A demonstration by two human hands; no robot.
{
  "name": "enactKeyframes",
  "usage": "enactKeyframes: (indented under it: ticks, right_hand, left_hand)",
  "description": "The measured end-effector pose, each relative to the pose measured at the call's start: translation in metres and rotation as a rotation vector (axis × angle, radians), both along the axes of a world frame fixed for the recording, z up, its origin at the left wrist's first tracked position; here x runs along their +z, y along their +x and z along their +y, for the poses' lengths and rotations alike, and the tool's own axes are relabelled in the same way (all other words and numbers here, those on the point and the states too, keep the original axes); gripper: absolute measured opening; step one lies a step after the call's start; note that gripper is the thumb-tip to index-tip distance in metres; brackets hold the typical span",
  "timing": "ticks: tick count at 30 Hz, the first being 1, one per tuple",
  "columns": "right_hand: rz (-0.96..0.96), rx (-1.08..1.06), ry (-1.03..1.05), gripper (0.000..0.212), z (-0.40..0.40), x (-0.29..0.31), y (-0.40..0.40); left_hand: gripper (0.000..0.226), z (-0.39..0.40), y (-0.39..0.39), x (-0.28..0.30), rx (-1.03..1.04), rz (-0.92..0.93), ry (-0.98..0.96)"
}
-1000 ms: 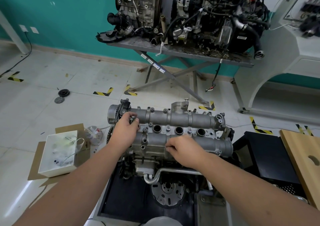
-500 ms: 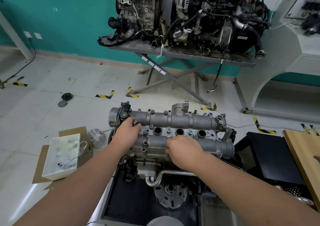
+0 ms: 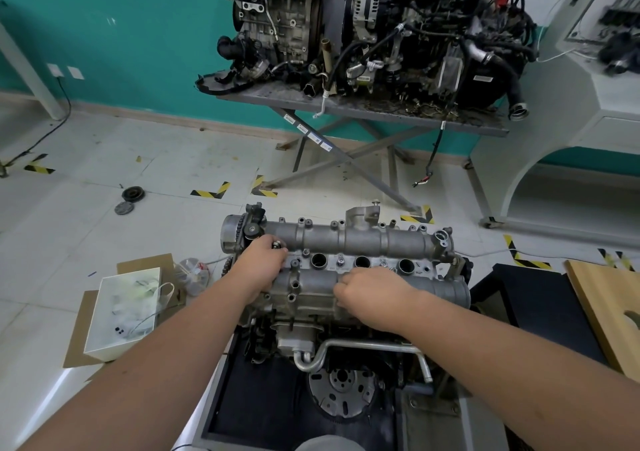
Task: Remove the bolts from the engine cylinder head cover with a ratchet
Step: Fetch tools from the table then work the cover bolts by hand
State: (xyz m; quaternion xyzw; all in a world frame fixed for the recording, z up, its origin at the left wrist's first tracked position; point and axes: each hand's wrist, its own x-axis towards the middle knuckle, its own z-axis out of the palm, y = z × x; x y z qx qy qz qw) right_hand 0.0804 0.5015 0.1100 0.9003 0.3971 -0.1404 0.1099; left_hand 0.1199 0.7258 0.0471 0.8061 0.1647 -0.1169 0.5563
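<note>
The grey aluminium cylinder head cover [image 3: 360,239] lies across the engine in front of me, with three round plug holes along its middle. Small bolts [image 3: 341,260] stand in bosses along its edges and centre. My left hand [image 3: 263,267] is at the cover's left end, fingers curled round a small round metal tool head, apparently the ratchet [image 3: 277,245], set on a bolt there. My right hand [image 3: 374,294] rests on the near tube of the cover, knuckles up, fingers curled downward. What is under those fingers is hidden.
A white box [image 3: 124,312] of small parts sits on cardboard on the floor to the left. A second engine stands on a grey folding stand [image 3: 363,111] behind. A black case [image 3: 540,298] and a wooden board [image 3: 609,305] lie to the right. A flywheel [image 3: 341,390] faces me below.
The view has tilted and shifted slightly. Both hands stay in nearly the same places on the cover; the left hand's fingers have turned a little round the tool head.
</note>
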Motion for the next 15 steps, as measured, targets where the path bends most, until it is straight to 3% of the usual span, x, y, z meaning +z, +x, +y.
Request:
enactKeyframes:
  ticks: [3,7,9,11,14,15]
  right_hand:
    - [-0.104,-0.030,-0.064,0.039,0.005,-0.005,-0.001]
    - [-0.076,-0.183,-0.151,0.058,0.016,-0.009,-0.001]
    - [-0.038,-0.214,-0.086,0.062,0.014,-0.005,-0.001]
    - [0.032,-0.191,0.005,0.050,0.009,0.001,-0.001]
    - [0.111,-0.083,-0.054,0.015,0.006,0.010,0.001]
    - [0.112,-0.083,-0.076,0.014,0.008,0.012,0.001]
  left_hand:
    - [0.012,0.000,0.000,0.000,0.003,0.013,-0.013]
    - [0.012,0.000,0.001,0.000,0.005,0.019,-0.017]
    - [0.011,0.000,0.001,-0.001,0.007,0.015,-0.026]
    - [0.010,0.001,0.001,-0.002,0.005,0.008,-0.023]
    - [0.010,0.001,0.001,-0.003,0.006,0.003,-0.033]
    - [0.009,0.001,0.001,-0.003,0.007,0.002,-0.039]
